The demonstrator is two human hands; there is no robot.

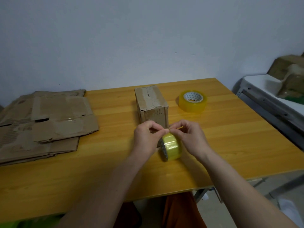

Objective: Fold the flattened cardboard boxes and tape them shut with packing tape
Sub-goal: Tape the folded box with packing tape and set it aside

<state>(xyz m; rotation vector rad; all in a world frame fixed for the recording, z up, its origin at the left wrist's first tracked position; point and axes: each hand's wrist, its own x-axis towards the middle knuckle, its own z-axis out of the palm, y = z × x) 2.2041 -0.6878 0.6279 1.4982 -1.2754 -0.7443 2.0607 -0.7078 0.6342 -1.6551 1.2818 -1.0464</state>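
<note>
**Both hands at a roll of packing tape**

Near the middle of the tabletop [230, 129], a yellowish packing tape roll [171, 148] stands on edge. The left hand [145, 139] and right hand [191, 137] meet above it, fingers curled, pinching at the tape's top edge (the loose end itself is too small to make out). Just behind stands a taped cardboard box [152, 105]. A second tape roll [192, 101] lies flat toward the far right corner. Flattened cardboard boxes [44, 124] are stacked at the left edge.
</note>
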